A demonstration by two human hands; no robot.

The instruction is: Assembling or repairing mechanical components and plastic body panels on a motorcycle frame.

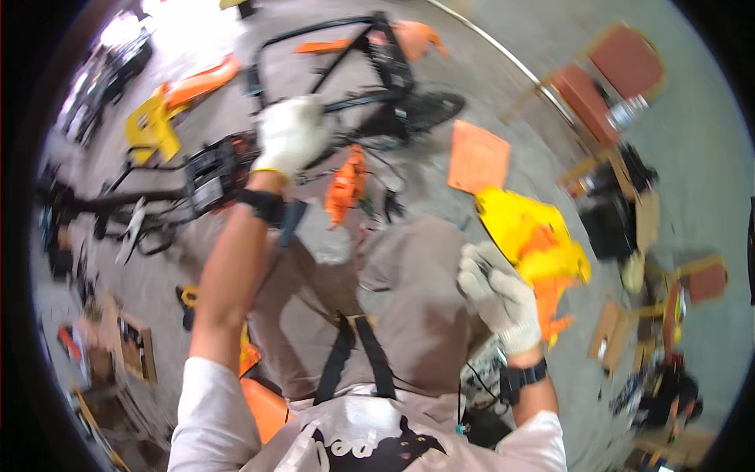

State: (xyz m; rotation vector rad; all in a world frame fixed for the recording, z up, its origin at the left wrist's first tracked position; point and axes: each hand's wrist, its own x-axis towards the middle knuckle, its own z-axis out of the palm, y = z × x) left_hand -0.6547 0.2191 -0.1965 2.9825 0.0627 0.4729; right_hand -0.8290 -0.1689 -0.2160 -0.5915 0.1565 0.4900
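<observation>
My left hand (295, 135), in a white glove, is closed at the near edge of a black metal frame (322, 72) on the floor. The back of the glove hides most of its grip, though it appears to hold the frame. By my right knee, my gloved right hand (497, 297) is curled, palm up, around a small dark piece (484, 268) too small to name. Beside that hand lie yellow and orange plastic panels (535, 228). An orange wrapped bundle with cables (346, 187) hangs just right of my left wrist.
A black handlebar-like assembly (141, 198) with a boxy unit lies left of my left arm. A flat orange panel (478, 157) is on the floor ahead. More yellow panels (153, 130) lie at the far left. A red chair (602, 79) and cardboard boxes (609, 338) stand to the right.
</observation>
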